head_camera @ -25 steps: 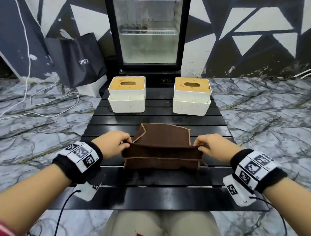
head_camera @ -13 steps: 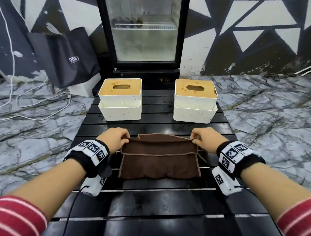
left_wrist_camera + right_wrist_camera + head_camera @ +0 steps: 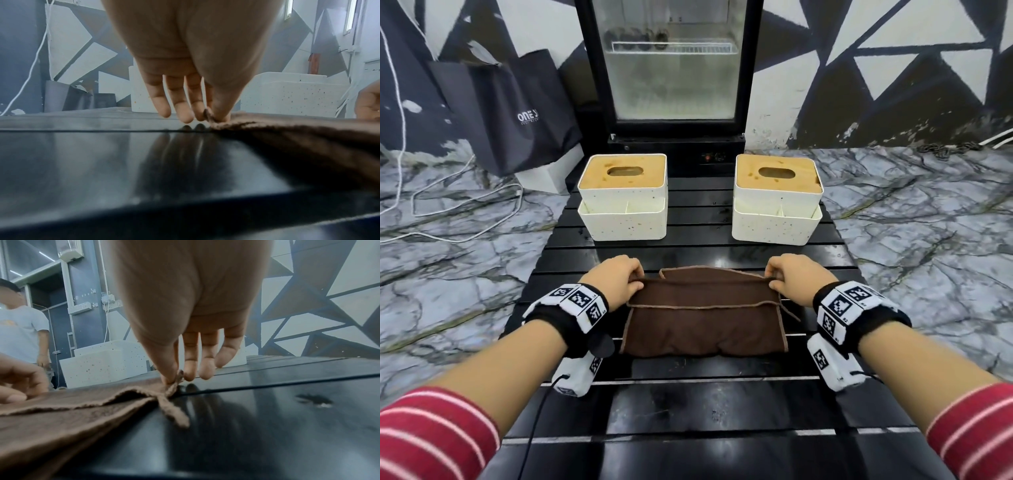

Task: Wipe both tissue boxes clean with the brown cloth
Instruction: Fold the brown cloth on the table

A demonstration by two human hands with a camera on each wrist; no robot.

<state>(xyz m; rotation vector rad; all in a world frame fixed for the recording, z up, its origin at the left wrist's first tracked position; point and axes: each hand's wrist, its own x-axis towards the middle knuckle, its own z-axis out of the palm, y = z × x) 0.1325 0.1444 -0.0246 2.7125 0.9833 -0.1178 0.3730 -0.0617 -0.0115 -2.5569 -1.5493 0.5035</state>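
Note:
Two white speckled tissue boxes with wooden lids stand at the far end of the black slatted table (image 3: pixel 688 404): the left box (image 3: pixel 624 198) and the right box (image 3: pixel 777 200). The brown cloth (image 3: pixel 705 318) lies folded on the table in front of them. My left hand (image 3: pixel 619 277) pinches the cloth's far left corner, seen between thumb and forefinger in the left wrist view (image 3: pixel 213 116). My right hand (image 3: pixel 791 277) pinches the far right corner (image 3: pixel 174 379). Both hands sit low on the table.
A glass-door fridge (image 3: pixel 671 68) stands behind the table. A dark bag (image 3: pixel 517 113) and white cables (image 3: pixel 465 219) lie on the marble floor at the left. A person in a white shirt (image 3: pixel 22 331) stands off to the side.
Both hands carried the cloth's raised edge forward and down, so the fold now lies flat on the table. The head view has moved closer and tilted.

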